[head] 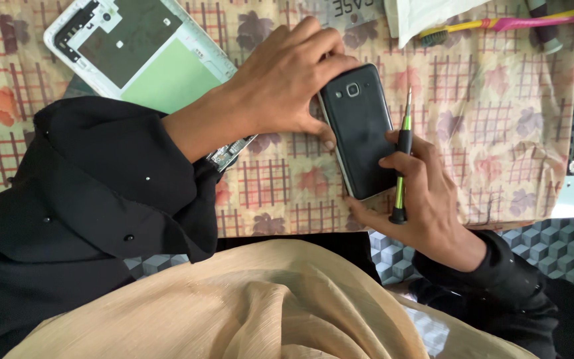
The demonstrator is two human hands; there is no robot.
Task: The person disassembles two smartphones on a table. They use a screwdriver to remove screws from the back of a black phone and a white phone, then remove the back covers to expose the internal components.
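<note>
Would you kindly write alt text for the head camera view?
Two hands hold a black phone face down on a patterned cloth: the left hand grips its top, the right hand steadies its lower edge while holding a green-and-black screwdriver. An opened white tablet shell lies upper left.

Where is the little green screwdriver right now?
In the head view, right of centre: the right hand grips the screwdriver upright against the black phone's right edge.
</note>
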